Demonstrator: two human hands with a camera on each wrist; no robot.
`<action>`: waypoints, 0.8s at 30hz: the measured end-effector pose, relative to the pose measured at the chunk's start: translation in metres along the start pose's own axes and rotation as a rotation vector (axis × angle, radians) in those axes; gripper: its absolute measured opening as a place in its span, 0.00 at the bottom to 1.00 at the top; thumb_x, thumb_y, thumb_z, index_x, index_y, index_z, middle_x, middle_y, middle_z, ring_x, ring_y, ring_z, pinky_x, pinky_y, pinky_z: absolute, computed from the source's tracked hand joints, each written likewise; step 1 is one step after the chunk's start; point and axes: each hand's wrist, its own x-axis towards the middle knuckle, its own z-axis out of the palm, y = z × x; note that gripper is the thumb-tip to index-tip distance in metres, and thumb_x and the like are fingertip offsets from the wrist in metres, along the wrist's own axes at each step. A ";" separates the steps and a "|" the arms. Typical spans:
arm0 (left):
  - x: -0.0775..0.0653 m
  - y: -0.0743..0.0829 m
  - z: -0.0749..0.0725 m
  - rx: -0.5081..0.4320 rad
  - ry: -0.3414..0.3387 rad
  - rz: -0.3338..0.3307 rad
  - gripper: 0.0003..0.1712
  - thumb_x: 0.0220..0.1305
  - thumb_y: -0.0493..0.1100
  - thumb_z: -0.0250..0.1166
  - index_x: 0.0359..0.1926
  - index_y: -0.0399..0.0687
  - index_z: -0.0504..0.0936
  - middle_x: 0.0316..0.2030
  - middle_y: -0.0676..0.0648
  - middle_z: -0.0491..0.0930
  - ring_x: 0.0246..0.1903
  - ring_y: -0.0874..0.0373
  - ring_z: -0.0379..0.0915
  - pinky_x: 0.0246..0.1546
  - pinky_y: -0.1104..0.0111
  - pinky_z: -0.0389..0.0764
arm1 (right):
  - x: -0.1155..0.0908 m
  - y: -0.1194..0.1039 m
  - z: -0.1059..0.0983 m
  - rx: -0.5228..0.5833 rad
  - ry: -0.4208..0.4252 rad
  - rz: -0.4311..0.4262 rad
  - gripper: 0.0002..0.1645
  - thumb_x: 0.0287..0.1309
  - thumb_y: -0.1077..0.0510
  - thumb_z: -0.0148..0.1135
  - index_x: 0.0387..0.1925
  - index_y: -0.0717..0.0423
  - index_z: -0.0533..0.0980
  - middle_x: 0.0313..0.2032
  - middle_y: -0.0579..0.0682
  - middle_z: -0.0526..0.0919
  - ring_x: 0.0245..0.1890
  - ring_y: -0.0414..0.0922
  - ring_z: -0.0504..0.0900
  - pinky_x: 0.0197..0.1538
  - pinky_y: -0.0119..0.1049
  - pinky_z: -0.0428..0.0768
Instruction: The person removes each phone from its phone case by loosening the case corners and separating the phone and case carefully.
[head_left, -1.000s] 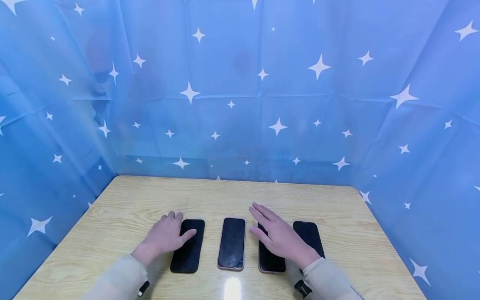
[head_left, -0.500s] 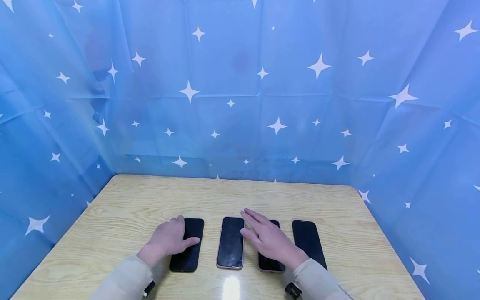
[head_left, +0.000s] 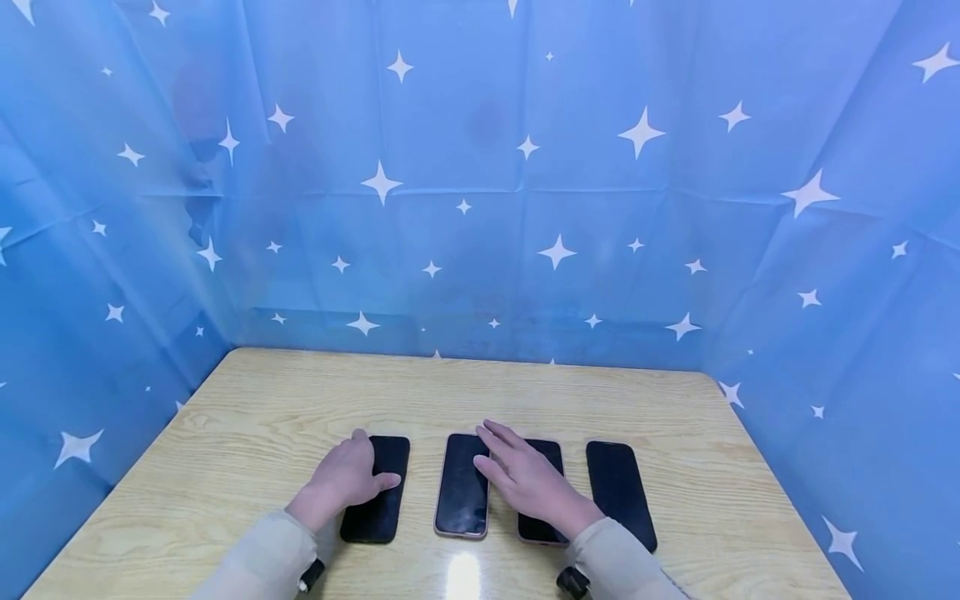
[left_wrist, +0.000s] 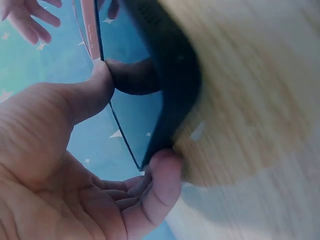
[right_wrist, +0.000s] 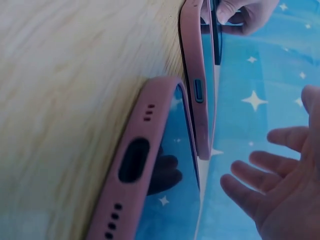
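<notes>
Four smartphones lie screen up in a row. My left hand holds the leftmost black phone by its long sides, the thumb at the right edge and curled fingers at the left; the left wrist view shows the fingertips against its edge. My right hand hovers, fingers spread and holding nothing, over the third phone, with its fingertips by the second phone. Both of these have pink cases, as the pink case in the right wrist view shows. The rightmost phone is black.
The phones rest on a pale wood-grain table. A blue curtain with white stars hangs behind it and along both sides. A bright light reflection lies on the tabletop near the front.
My left hand has moved slightly right, its fingers now curled at the leftmost phone's edge. My right hand has shifted left toward the second phone, uncovering more of the rightmost phone.
</notes>
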 end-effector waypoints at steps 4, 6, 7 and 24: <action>0.002 -0.001 0.001 -0.024 -0.002 -0.030 0.54 0.57 0.59 0.78 0.62 0.16 0.66 0.44 0.29 0.82 0.43 0.39 0.81 0.46 0.48 0.82 | 0.002 0.000 0.002 0.025 0.004 -0.001 0.37 0.81 0.39 0.42 0.78 0.58 0.61 0.78 0.61 0.59 0.73 0.60 0.67 0.71 0.60 0.67; 0.003 -0.001 0.001 -0.027 0.007 -0.031 0.50 0.55 0.60 0.78 0.58 0.19 0.71 0.42 0.32 0.81 0.40 0.41 0.80 0.44 0.49 0.82 | 0.004 0.000 0.003 0.032 0.008 0.005 0.37 0.82 0.39 0.41 0.77 0.59 0.61 0.78 0.60 0.60 0.74 0.60 0.66 0.71 0.60 0.67; 0.004 -0.001 0.001 -0.026 0.015 -0.027 0.49 0.54 0.61 0.79 0.56 0.21 0.73 0.42 0.33 0.81 0.40 0.42 0.79 0.44 0.49 0.82 | 0.005 0.000 0.003 0.035 0.011 0.007 0.37 0.82 0.39 0.41 0.77 0.59 0.62 0.77 0.60 0.60 0.74 0.60 0.66 0.71 0.61 0.67; 0.006 0.014 -0.010 -0.261 0.135 0.144 0.15 0.70 0.39 0.67 0.46 0.31 0.73 0.27 0.43 0.76 0.28 0.52 0.72 0.31 0.59 0.77 | 0.018 0.000 0.001 0.124 0.046 0.046 0.36 0.82 0.41 0.42 0.76 0.61 0.63 0.75 0.62 0.65 0.75 0.61 0.63 0.73 0.59 0.65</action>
